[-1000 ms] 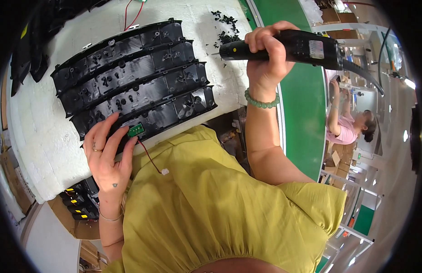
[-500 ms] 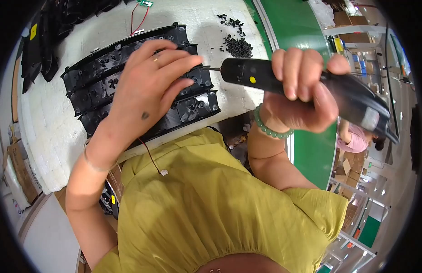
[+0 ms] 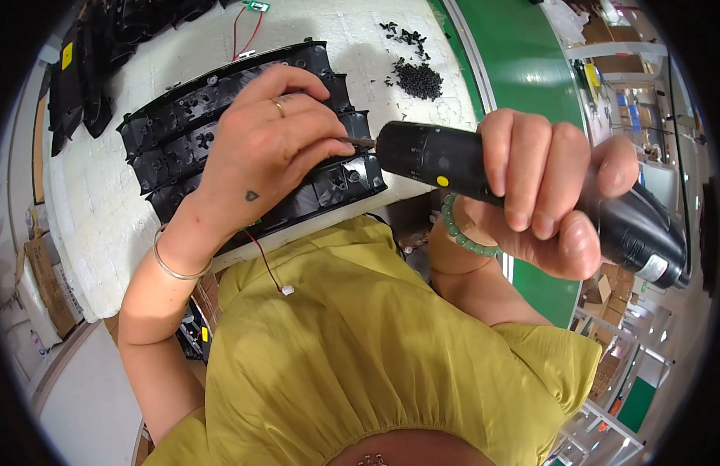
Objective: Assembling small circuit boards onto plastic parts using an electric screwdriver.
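My right hand is wrapped round a black electric screwdriver with a yellow dot on its body. The tool lies almost level, its thin bit pointing left. At the bit's tip, the thumb and fingers of my left hand are pinched together; whatever lies between them is hidden. Below my left hand, black plastic housings lie side by side in long curved rows, partly covered by the hand. A heap of small black screws sits on the white work surface beyond the bit.
A small green circuit board with red wires lies at the far edge. More black plastic parts are piled at the far left. A wire with a white connector hangs over my lap. Along the right runs a green surface.
My left fingers have closed into a pinch at the bit's tip. My right hand has lowered the screwdriver toward me and a little to the right. The housings look unchanged.
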A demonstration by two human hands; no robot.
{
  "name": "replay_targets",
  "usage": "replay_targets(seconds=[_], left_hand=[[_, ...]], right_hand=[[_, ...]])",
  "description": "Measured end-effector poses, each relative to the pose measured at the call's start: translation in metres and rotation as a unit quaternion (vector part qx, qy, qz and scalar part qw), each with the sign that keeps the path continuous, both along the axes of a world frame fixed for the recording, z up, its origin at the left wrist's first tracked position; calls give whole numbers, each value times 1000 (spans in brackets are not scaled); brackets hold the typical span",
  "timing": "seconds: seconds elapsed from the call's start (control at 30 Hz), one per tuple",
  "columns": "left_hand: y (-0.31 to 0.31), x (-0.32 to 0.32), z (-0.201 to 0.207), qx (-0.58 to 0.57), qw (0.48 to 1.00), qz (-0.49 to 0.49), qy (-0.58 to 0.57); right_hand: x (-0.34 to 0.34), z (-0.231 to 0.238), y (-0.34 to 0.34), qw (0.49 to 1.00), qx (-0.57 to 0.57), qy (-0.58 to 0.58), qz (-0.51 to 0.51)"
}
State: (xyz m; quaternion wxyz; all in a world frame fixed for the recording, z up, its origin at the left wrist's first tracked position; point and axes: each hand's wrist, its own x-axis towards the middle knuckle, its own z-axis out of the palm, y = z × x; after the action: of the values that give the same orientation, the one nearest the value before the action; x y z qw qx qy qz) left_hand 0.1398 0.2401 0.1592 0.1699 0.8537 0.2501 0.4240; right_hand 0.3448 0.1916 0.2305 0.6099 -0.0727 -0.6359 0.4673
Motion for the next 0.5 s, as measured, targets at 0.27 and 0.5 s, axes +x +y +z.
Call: replay_targets(seconds=[0.27,0.5], left_hand=[[7,-1,0,-99,993,-62,30],[127,-28,-25,49,967,132,213]], right_hand=[[-4,-7,-1,999,33,-24,-26],[-5,-25,9,995,14,46,-88]])
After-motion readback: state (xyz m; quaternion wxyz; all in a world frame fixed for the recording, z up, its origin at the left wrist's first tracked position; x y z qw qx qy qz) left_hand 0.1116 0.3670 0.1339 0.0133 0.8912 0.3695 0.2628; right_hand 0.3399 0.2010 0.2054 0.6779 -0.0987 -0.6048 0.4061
